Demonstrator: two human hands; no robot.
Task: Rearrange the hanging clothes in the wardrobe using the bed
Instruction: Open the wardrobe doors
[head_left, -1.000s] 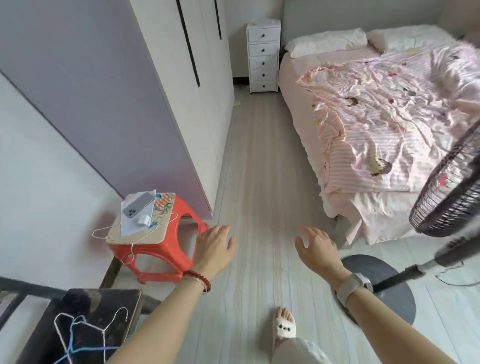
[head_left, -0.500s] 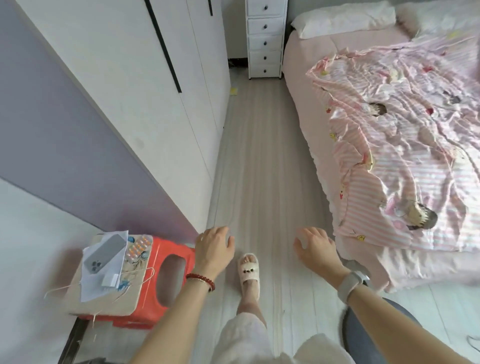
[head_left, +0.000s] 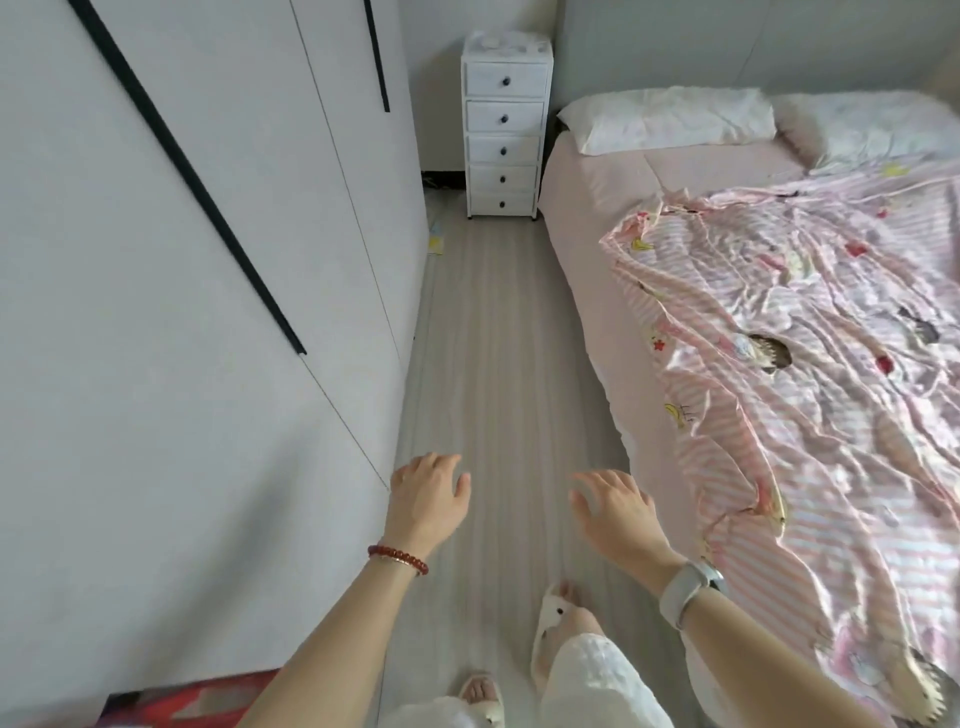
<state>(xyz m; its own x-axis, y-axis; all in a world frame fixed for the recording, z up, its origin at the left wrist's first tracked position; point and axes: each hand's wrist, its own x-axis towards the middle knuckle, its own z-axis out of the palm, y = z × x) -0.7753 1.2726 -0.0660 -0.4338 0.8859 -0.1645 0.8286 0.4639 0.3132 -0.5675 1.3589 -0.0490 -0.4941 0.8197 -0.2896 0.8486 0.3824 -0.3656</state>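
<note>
Flanking empty fingers, wardrobe (head_left: 182, 312) beside left hand (head_left: 426, 493), bed (head_left: 597, 249) beside right hand (head_left: 615, 512)

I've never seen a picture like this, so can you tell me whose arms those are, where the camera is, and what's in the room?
The camera sits on a person's head and looks forward and down, so you see their own arms. The left hand, with a red bead bracelet on its wrist, and the right hand, with a watch, are both open and hold nothing. On the left stands the wardrobe, its doors closed. On the right is the bed with a pink striped blanket and a white pillow. At the far end stands a white drawer tower. Below you see the person's feet in slippers on the floor.
</note>
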